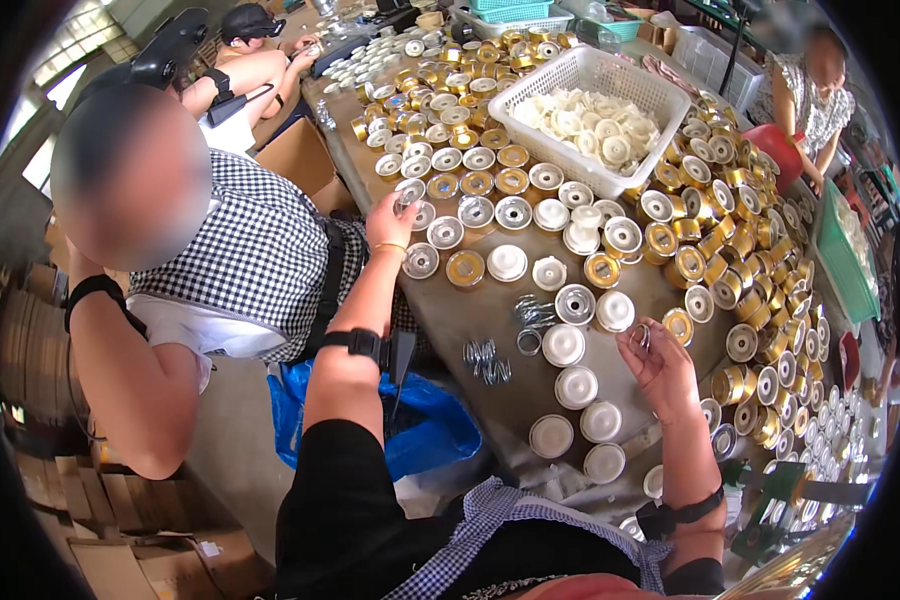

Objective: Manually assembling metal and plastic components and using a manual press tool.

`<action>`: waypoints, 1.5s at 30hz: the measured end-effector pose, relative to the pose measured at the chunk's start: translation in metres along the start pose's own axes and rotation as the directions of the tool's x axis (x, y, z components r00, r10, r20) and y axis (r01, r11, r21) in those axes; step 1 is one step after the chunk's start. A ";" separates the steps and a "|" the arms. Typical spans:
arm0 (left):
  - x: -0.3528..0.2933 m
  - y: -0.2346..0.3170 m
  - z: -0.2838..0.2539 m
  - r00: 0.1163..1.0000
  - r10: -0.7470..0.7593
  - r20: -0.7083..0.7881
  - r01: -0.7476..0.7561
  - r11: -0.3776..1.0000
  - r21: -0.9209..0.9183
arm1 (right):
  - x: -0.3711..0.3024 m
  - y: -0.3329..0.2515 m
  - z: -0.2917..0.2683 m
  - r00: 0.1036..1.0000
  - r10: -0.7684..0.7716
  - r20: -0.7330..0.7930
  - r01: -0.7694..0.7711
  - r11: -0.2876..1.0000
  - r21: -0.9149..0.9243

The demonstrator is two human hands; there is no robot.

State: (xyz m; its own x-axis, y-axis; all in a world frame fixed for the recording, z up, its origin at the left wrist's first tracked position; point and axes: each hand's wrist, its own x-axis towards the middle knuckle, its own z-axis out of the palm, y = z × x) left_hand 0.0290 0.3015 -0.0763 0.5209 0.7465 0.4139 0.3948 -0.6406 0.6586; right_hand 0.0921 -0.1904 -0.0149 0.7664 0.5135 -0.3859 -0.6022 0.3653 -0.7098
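Note:
My left hand (pixel 387 224) reaches across to the table's left edge, its fingers closed on a silver-white round cap (pixel 410 188) beside a row of similar caps. My right hand (pixel 662 370) is raised over the near part of the table, palm up, pinching a thin wire spring (pixel 641 337). Just left of it stands a white round cap (pixel 615 311). Several more white caps (pixel 576 387) sit in a loose column between my arms. Two small heaps of metal springs lie near them, one heap (pixel 486 362) nearer me and another (pixel 535 312) beside a silver-centred cap (pixel 574 304).
A white perforated basket (pixel 530 135) holds many white plastic discs. Gold-rimmed caps (pixel 735 235) pile up along the right side. A person in a checked apron (pixel 260 245) sits close on my left, above a blue bag (pixel 420 445). A green basket (pixel 838 255) stands far right.

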 end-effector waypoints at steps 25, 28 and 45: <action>-0.211 0.037 -0.016 0.879 0.349 0.325 -0.324 0.937 -0.128 | 0.223 -0.051 0.055 0.893 -0.382 0.236 0.173 -0.191 -0.966; -0.216 0.041 -0.004 0.896 0.363 0.255 -0.352 0.932 -0.088 | 0.235 -0.027 0.041 0.687 -0.490 0.537 0.461 -0.278 -0.843; -0.220 0.037 -0.002 0.921 0.323 0.217 -0.323 0.946 -0.037 | 0.211 -0.047 0.010 0.861 -0.381 0.337 0.164 -0.419 -0.893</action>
State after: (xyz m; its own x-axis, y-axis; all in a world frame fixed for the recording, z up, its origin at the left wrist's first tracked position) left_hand -0.0728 0.1144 -0.1415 0.7715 0.4421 0.4576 0.1775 -0.8402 0.5125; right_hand 0.2800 -0.0912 -0.0575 0.8137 0.5648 0.1371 0.5781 -0.7620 -0.2918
